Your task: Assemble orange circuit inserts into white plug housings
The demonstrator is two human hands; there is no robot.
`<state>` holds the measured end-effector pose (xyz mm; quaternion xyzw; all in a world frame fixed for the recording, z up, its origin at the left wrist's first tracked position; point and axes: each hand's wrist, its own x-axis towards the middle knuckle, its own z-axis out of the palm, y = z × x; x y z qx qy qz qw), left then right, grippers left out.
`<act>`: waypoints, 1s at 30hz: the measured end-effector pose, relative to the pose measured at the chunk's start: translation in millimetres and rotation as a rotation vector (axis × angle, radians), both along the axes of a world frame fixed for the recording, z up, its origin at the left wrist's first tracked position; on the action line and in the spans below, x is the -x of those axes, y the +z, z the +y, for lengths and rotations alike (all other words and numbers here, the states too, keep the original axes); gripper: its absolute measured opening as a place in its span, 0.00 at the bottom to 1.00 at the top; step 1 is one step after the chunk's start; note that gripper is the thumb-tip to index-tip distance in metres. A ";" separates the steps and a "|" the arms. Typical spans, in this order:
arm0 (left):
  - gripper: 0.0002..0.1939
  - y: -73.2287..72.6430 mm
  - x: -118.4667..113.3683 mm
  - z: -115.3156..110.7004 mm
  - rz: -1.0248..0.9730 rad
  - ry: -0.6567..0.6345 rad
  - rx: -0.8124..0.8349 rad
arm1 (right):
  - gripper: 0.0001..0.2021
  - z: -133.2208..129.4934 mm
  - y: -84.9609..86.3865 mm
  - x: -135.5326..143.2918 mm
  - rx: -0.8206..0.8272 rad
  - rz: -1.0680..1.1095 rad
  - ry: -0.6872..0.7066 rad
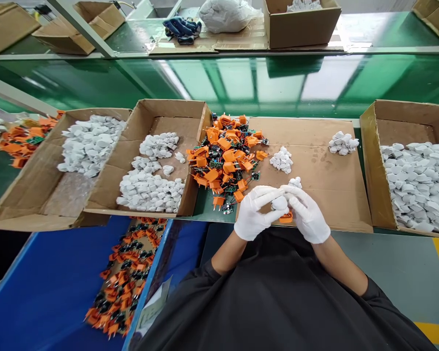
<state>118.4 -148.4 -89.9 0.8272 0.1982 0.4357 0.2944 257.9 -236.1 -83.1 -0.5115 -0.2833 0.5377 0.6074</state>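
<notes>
Two white-gloved hands meet over the near edge of the flat cardboard sheet [325,195], which serves here as the reference for all positions. The left hand [254,213] and the right hand [309,213] close in from opposite sides, their fingertips clamped on a rounded white piece [279,203]; the two-sided grip probably steadies so small a part. An orange plug part [286,217] shows just below it, between the hands; whether it is joined to the white piece or gripped separately cannot be told. A heap of orange plugs with circuit boards [225,161] lies along the sheet's left edge, presumably for easy reach by the left hand. On the sheet, one small white cluster [281,160] sits beyond the hands and another pile [344,143] near the far right corner, their separation perhaps keeping portions distinct. A left carton [173,108] and a right carton [369,161] flank the sheet, their walls apparently containing loose white pieces.
</notes>
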 end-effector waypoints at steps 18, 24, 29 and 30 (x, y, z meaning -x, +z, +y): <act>0.24 0.5 7.2 5.1 0.029 -0.086 -0.027 | 0.23 1.5 19.6 1.1 0.075 0.077 0.108; 0.13 10.8 5.9 9.8 -0.006 -0.236 -0.021 | 0.28 0.9 15.5 -8.6 0.132 0.057 0.239; 0.15 16.1 7.4 15.1 0.117 -0.311 -0.095 | 0.33 2.8 23.4 -15.9 0.155 0.007 0.411; 0.15 15.2 7.7 15.1 0.132 -0.310 -0.111 | 0.32 3.0 24.6 -16.3 0.146 0.001 0.423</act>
